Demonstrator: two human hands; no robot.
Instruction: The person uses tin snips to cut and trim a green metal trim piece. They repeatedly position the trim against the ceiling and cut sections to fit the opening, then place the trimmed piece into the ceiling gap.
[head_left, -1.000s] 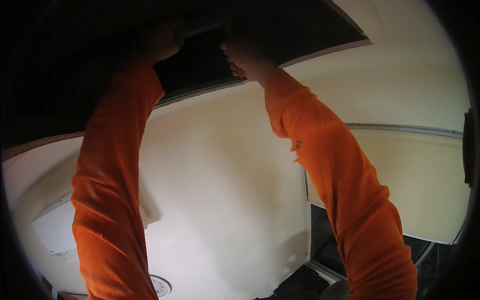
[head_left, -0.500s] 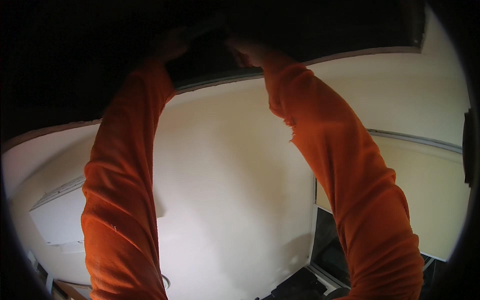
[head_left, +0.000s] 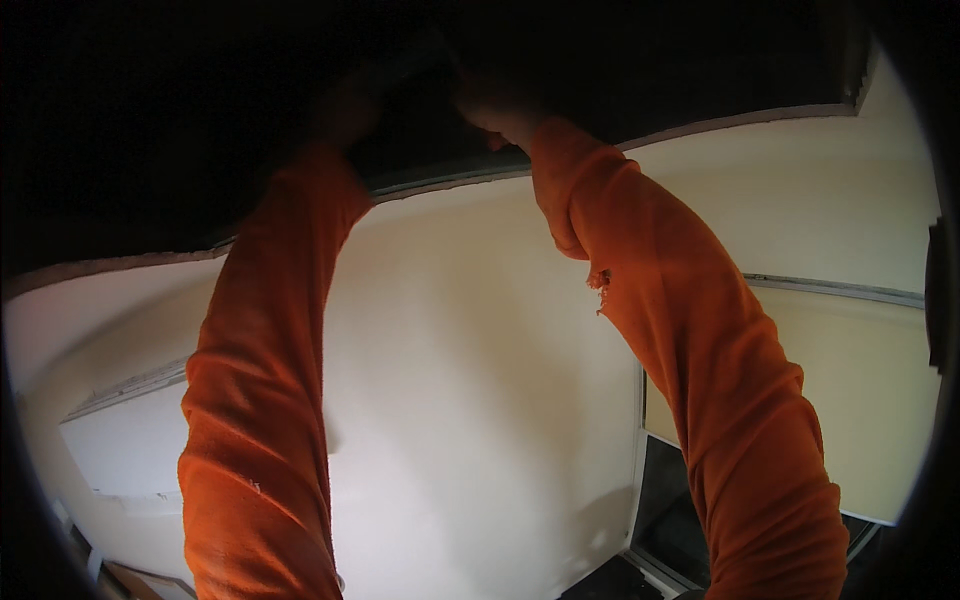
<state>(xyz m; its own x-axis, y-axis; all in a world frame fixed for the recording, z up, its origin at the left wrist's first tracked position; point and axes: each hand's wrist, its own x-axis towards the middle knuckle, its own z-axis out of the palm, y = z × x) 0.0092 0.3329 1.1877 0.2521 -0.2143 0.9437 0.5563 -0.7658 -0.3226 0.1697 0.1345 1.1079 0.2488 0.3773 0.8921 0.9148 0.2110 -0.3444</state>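
Overhead work seems in hand: the left hand [head_left: 347, 114] and right hand [head_left: 497, 108] are apart at a dark opening [head_left: 700, 80], near a dim bar [head_left: 408, 64] between them (whether either grips it, I cannot tell). The next move probably calls for steady feeling by touch.

And what a sight, a long orange fabric left sleeve [head_left: 258, 420], rippling with folds, one small pale thread snag [head_left: 256, 487] on it! The matching orange fabric right sleeve [head_left: 705, 360] wrinkles too, with a ragged, frayed tear [head_left: 601, 280] at its inner edge! Bare left hand [head_left: 347, 115], bare right hand [head_left: 500, 112]: dim shapes, detail lost.
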